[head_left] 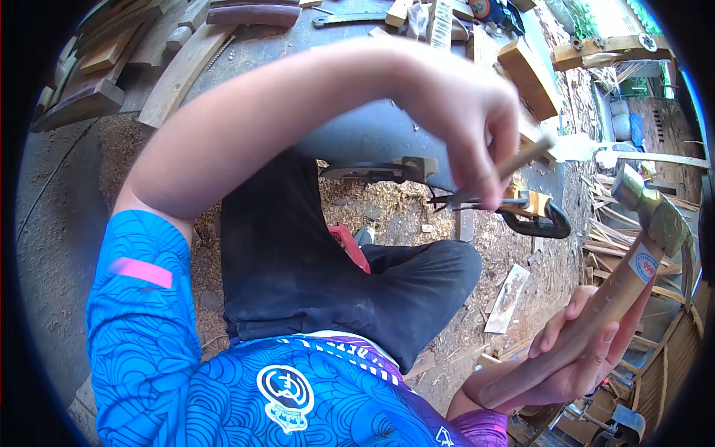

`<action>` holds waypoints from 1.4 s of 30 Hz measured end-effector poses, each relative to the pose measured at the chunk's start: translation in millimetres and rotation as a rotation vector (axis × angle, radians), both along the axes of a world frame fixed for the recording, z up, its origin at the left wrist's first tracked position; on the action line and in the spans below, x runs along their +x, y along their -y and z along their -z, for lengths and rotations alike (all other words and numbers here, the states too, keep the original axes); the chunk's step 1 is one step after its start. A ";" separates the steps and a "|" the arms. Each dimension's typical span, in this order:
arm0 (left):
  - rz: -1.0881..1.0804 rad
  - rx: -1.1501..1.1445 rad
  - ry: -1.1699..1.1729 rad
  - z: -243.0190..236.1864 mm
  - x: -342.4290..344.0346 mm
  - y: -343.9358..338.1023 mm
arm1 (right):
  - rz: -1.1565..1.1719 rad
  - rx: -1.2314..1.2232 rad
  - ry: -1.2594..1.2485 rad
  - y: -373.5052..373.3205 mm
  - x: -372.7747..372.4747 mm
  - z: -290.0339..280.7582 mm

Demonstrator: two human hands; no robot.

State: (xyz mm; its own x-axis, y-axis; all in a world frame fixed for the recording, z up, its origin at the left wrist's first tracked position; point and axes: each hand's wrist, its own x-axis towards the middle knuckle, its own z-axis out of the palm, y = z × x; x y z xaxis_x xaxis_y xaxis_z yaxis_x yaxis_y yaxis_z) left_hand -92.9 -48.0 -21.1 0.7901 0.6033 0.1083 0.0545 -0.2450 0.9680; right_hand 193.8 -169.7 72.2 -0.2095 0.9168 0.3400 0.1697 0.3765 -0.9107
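Observation:
My left hand (477, 141) reaches across at the upper middle, its fingers pinched on a slim, brownish-grey rod (525, 160). The rod slants down to the left and is smeared by motion, so I cannot tell its exact kind. At the lower right, my right hand (573, 350) is closed around the wooden handle of a hammer (588, 320). The worn metal hammer head (659, 212) points up to the right, away from my body. A black clamp (547, 223) with a yellowish wood piece sits just below my left hand, fixed near the edge of the grey work surface (357, 134).
Wooden boards (186, 78) and offcuts lie at the upper left. A thick wooden block (530, 78) stands at the upper right. A pale flat offcut (508, 298) lies on the shavings-covered floor. Wood strips (611, 231) pile up at right, above metal tools (625, 428).

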 end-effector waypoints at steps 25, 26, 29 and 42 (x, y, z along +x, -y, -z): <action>0.083 0.063 0.145 -6.4 -18.1 -15.0 | 0.016 -0.132 -0.036 1.2 -5.9 2.1; 0.067 0.134 0.120 -9.7 -20.1 -12.2 | 0.017 -0.132 -0.036 1.2 -5.5 1.6; 0.062 0.138 0.091 -9.2 -20.1 -13.7 | -0.011 -0.156 -0.057 1.5 -5.9 1.1; 0.171 0.046 0.154 -4.8 -17.6 -16.0 | -0.080 -0.069 -0.001 -2.0 -5.9 6.8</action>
State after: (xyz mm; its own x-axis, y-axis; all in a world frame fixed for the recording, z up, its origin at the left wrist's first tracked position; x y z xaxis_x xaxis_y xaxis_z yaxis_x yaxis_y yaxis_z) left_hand -110.5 -31.9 -16.2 0.8525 0.4537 0.2594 -0.1390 -0.2817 0.9494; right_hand 187.9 -167.7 65.4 -0.2832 0.9182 0.2769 0.1408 0.3254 -0.9350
